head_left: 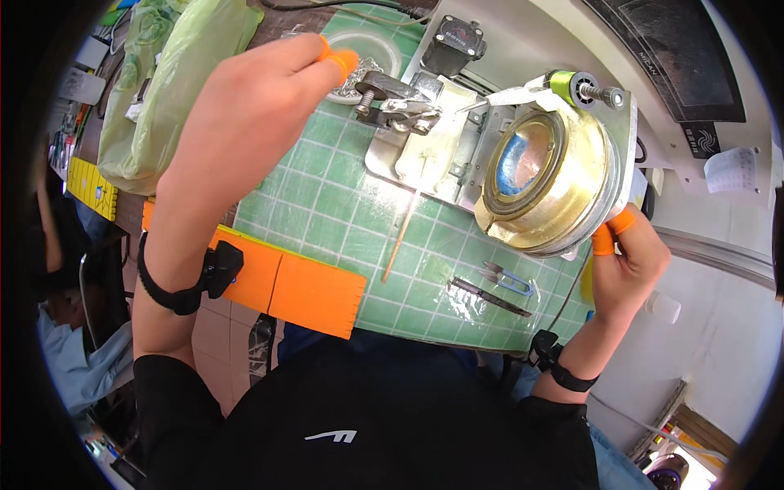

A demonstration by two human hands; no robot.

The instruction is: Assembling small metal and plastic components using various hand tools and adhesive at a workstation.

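My left hand, with orange finger cots on its fingertips, is closed in a pinch beside a round clear bowl of small metal pieces. What the pinch holds, if anything, cannot be made out. A metal clamp mechanism of the bench machine sits just right of the bowl. Farther right stands a brass-coloured drum with a blue-lined round opening. At the drum's lower right edge, my right hand, also in orange finger cots, has its fingers curled together; the drum hides what they grip.
A green gridded mat carries a thin wooden stick, blue thread snips and black tweezers. Orange board lies along the near left edge. A pale green plastic bag stands far left. A black motor tops the machine.
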